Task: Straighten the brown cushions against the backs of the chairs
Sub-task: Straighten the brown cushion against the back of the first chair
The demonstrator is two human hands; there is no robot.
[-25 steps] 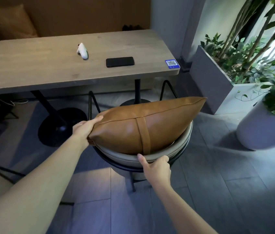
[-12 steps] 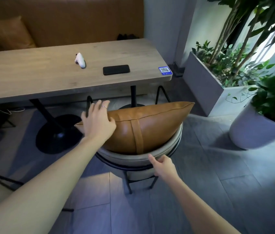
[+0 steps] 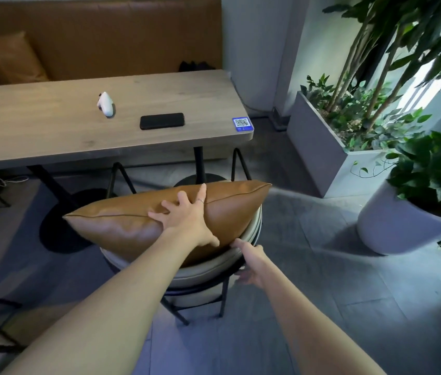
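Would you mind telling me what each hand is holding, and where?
The left hand presses flat on the brown cushion's middle without gripping. The right hand grips the chair's back rim.

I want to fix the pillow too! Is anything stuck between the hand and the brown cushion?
No, nothing visible. The left hand lies flat, fingers spread, right on the brown cushion. The right hand holds the chair back's rim just below it.

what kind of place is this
Probably a café or restaurant seating area: a brown upholstered bench runs behind a wooden table that carries a QR code sticker, and big indoor planters stand beside the seats.
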